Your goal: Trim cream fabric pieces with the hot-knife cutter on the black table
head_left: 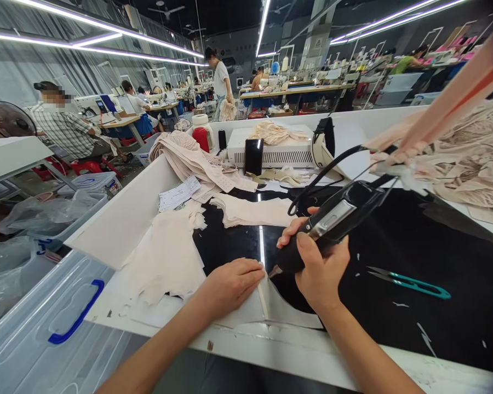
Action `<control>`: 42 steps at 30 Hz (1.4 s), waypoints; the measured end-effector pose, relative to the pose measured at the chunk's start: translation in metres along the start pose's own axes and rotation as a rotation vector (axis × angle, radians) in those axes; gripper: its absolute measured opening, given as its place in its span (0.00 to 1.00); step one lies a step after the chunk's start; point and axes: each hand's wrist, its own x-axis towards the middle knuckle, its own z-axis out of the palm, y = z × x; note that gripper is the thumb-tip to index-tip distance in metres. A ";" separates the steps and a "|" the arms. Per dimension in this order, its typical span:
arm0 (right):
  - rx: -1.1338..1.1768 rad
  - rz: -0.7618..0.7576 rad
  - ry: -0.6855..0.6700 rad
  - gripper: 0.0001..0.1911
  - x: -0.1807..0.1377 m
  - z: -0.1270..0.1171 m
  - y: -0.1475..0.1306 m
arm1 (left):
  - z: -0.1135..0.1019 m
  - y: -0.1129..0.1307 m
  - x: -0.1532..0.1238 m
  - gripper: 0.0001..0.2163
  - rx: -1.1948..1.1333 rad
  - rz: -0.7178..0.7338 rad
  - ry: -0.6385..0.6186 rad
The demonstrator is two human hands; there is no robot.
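Note:
My right hand (322, 268) is wrapped round a black corded handheld tool (332, 219) with a silver plate on its side. The tool tilts down to the left, and its narrow metal tip comes down beside my left fingertips. My left hand (234, 284) lies flat, fingers together, pressing on a pale fabric piece (285, 306) at the table's front edge. The tip is close to this fabric; whether it touches cannot be made out. To the left of my left hand lies a stack of cream fabric pieces (168, 257). Another cream stack (254, 210) lies behind my hands.
Teal thread snips (414, 283) lie on the black tabletop (378, 317) at right. A white vented box (275, 148), a phone (253, 157) and a red container (200, 139) stand behind. Pink fabric strips (447, 104) hang at upper right. Plastic bins (33, 306) flank the table. Co-workers sit beyond.

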 end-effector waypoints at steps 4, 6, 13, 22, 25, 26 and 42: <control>-0.018 0.002 0.001 0.14 0.000 0.000 0.000 | -0.001 -0.001 0.000 0.16 0.009 0.009 0.008; -0.018 0.009 0.006 0.15 0.001 -0.001 -0.003 | -0.002 -0.001 0.001 0.16 0.010 0.002 0.000; -0.012 -0.005 0.039 0.19 0.003 -0.008 -0.017 | -0.012 0.008 0.008 0.13 0.119 0.088 -0.012; -0.035 0.022 0.030 0.17 -0.002 -0.008 -0.016 | -0.010 0.023 0.004 0.10 0.090 0.043 -0.158; -0.020 0.040 0.032 0.17 -0.004 -0.005 -0.016 | -0.012 0.023 0.001 0.12 0.070 0.045 -0.127; -0.011 0.049 0.034 0.18 -0.004 -0.004 -0.015 | -0.012 0.023 0.000 0.13 0.065 0.049 -0.116; -0.041 0.033 0.010 0.18 -0.011 -0.001 -0.010 | -0.014 0.027 -0.004 0.13 0.017 0.007 -0.115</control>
